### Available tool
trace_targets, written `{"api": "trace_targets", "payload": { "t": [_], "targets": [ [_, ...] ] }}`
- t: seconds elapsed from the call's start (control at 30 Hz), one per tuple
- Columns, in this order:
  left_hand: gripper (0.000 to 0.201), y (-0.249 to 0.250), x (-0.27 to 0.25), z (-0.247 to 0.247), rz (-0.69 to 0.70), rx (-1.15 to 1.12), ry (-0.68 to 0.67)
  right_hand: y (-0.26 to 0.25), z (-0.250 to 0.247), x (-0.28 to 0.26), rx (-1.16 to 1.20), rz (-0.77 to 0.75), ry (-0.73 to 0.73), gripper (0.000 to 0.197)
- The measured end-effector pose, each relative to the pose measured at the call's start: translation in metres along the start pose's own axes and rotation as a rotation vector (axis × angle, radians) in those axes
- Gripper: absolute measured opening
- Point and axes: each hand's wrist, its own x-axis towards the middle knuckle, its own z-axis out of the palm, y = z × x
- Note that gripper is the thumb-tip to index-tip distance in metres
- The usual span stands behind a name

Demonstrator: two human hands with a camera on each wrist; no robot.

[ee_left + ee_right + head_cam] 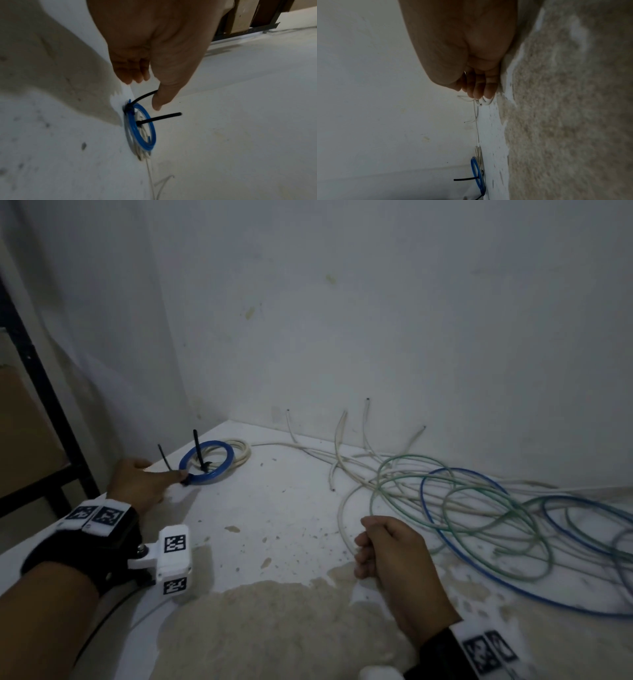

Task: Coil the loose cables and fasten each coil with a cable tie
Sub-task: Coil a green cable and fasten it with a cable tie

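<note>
Nearest me, a worn white surface (274, 508) meets a wall corner. Across its right side sprawl loose cables (479, 508), blue, green and white, tangled in wide loops. My right hand (394, 556) rests beside them, fingers curled round a white cable (342, 522). At the far left corner lies a blue coil (206, 462) over a white one, with black cable ties (159, 117) sticking up. My left hand (137, 484) touches the blue coil's edge, forefinger extended, relaxed

Dim, bluish, grainy light throughout; wrist views blurred, edges stretched.
</note>
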Motion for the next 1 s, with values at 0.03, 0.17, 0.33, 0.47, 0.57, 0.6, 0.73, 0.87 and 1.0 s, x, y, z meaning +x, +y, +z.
{"api": "trace_targets", "payload": {
  "t": [0.03,0.17,0.33,0.47,0.57,0.6,0.73,0.87,1.0],
  "targets": [
    [0.07,0.001,-0.003,-0.002,-0.004,-0.046,0.047,-0.003,-0.002,-0.001,-0.012,-0.002,0.005,0.019],
    [0.043,0.017,-0.043,-0.001,0.045,-0.225,0.136,-0.019,-0.012,-0.011,-0.118,-0.015,-0.046,0.017],
    [0.015,0.047,-0.14,0.03,0.172,-0.285,-0.25,-0.046,-0.055,-0.034,-0.534,-0.126,-0.215,0.023],
    [0.018,0.065,-0.217,0.067,0.244,-0.247,-0.554,-0.06,-0.112,-0.047,-0.834,-0.199,-0.194,0.024],
    [0.019,0.072,-0.255,0.1,0.236,-0.232,-0.708,-0.064,-0.153,-0.054,-0.991,-0.151,-0.142,0.028],
    [0.018,0.073,-0.263,0.109,0.231,-0.217,-0.738,-0.064,-0.163,-0.055,-1.036,-0.129,-0.119,0.031],
    [0.008,0.083,-0.286,0.15,0.263,-0.159,-0.778,-0.056,-0.198,-0.062,-1.076,-0.057,0.024,0.038],
    [0.019,0.094,-0.284,0.183,0.249,-0.055,-0.714,-0.04,-0.213,-0.067,-1.06,-0.04,0.094,0.037],
    [0.051,0.098,-0.274,0.206,0.446,0.368,-0.609,-0.032,-0.218,-0.072,-1.086,-0.046,0.083,0.04]
  ]
}}
